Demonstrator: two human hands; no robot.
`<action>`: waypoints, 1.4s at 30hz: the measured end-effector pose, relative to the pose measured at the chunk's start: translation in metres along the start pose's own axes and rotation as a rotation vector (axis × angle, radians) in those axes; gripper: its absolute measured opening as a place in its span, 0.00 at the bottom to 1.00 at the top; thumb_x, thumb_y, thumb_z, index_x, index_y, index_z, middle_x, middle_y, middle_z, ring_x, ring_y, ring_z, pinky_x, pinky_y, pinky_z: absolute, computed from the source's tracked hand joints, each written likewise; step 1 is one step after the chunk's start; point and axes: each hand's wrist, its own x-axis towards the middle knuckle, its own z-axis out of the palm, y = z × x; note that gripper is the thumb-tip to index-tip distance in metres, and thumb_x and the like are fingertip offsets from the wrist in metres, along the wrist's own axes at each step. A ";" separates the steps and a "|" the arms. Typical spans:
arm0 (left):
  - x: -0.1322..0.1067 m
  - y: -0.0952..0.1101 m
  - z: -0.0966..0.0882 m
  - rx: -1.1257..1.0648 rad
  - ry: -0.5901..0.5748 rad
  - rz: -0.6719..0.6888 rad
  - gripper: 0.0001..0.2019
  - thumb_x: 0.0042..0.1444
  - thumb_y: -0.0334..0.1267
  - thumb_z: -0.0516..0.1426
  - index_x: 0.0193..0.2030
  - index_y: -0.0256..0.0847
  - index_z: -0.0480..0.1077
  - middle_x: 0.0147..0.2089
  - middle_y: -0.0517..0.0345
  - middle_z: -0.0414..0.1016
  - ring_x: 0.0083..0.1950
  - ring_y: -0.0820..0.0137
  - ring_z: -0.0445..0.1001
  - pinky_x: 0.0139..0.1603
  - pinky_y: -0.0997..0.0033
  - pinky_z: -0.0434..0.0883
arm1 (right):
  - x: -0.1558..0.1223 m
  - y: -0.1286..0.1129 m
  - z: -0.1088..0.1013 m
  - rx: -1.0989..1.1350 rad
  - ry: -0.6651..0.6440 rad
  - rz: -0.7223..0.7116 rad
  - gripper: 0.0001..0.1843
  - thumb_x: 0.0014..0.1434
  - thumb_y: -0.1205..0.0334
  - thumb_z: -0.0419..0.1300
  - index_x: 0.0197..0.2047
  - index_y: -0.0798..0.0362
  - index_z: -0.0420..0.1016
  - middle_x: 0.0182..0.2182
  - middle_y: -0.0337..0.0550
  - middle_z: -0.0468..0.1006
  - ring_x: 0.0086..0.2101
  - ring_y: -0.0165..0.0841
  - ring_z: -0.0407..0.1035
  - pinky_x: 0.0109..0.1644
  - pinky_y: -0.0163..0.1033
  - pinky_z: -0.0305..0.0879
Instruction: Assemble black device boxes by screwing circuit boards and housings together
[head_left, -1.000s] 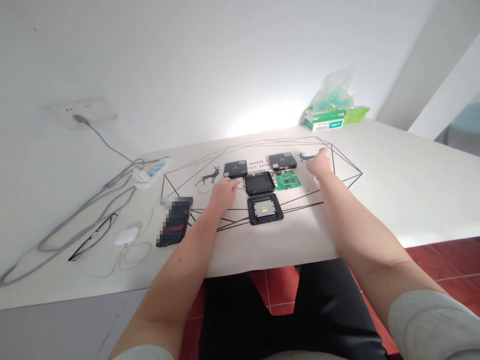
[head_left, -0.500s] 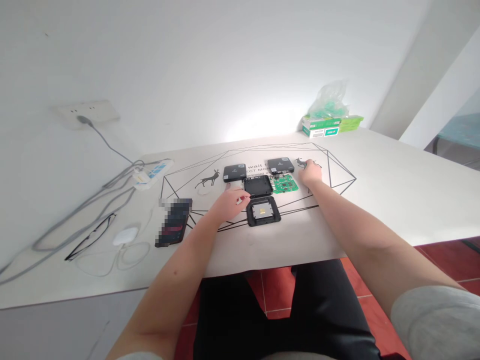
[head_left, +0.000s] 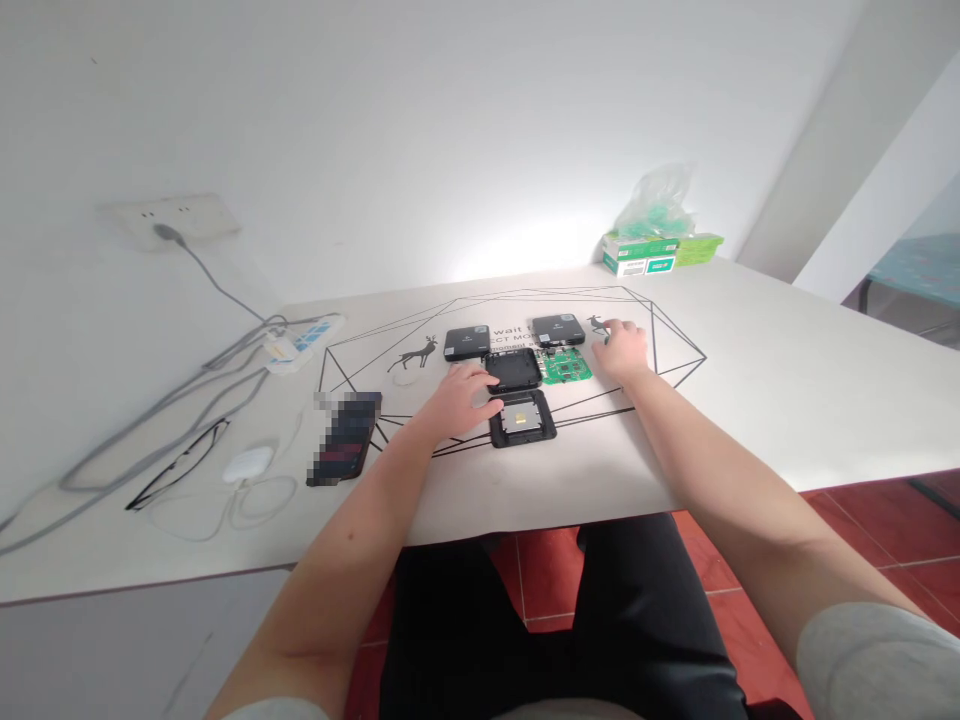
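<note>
My left hand (head_left: 463,400) lies at the left side of an opened black plastic casing (head_left: 513,370). Its fingers are apart, with the fingertips at the casing's edge and the thumb near a black cover (head_left: 523,420) with a silver metal plate in it. Right of the casing lies a green circuit board (head_left: 568,366). My right hand (head_left: 622,350) rests on the table just beyond the board, fingers spread and nothing visible in them. Behind these parts sit two closed black boxes, one on the left (head_left: 466,342) and one on the right (head_left: 558,329).
A phone (head_left: 345,440) lies left of my left arm. Farther left are eyeglasses (head_left: 178,465), a white charger (head_left: 249,463) with its cable, and a power strip (head_left: 304,345). Green-and-white cartons (head_left: 640,256) under a plastic bag (head_left: 658,203) stand at the back right.
My left hand's fingers have spread from a curled pose beside the casing. My right hand has opened out slightly in nearly the same place. The parts lie as before; the view shifted a little.
</note>
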 end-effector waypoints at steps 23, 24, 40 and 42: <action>0.006 -0.020 0.004 0.016 -0.170 -0.046 0.38 0.49 0.63 0.74 0.64 0.49 0.79 0.70 0.45 0.71 0.74 0.39 0.62 0.75 0.39 0.63 | -0.101 -0.112 -0.023 0.258 -0.705 -0.986 0.15 0.50 0.62 0.72 0.43 0.49 0.82 0.33 0.40 0.81 0.32 0.35 0.69 0.39 0.39 0.63; 0.006 -0.021 0.004 0.015 -0.171 -0.046 0.38 0.49 0.63 0.74 0.64 0.49 0.79 0.70 0.45 0.71 0.74 0.39 0.62 0.75 0.38 0.63 | -0.100 -0.111 -0.023 0.280 -0.707 -0.971 0.15 0.50 0.63 0.71 0.43 0.49 0.82 0.33 0.39 0.81 0.32 0.35 0.68 0.39 0.39 0.63; 0.004 -0.014 0.005 0.063 -0.056 -0.019 0.25 0.69 0.56 0.61 0.66 0.45 0.77 0.71 0.43 0.69 0.75 0.45 0.61 0.77 0.40 0.59 | -0.050 -0.056 -0.043 0.065 -0.871 -0.677 0.20 0.42 0.70 0.67 0.42 0.52 0.82 0.43 0.47 0.82 0.38 0.38 0.76 0.40 0.41 0.72; 0.005 -0.013 0.006 0.075 -0.041 -0.010 0.23 0.70 0.55 0.60 0.65 0.46 0.78 0.70 0.44 0.70 0.74 0.46 0.62 0.77 0.41 0.60 | -0.052 -0.057 -0.044 0.043 -0.863 -0.689 0.22 0.41 0.70 0.69 0.43 0.50 0.83 0.45 0.48 0.82 0.40 0.40 0.77 0.41 0.41 0.73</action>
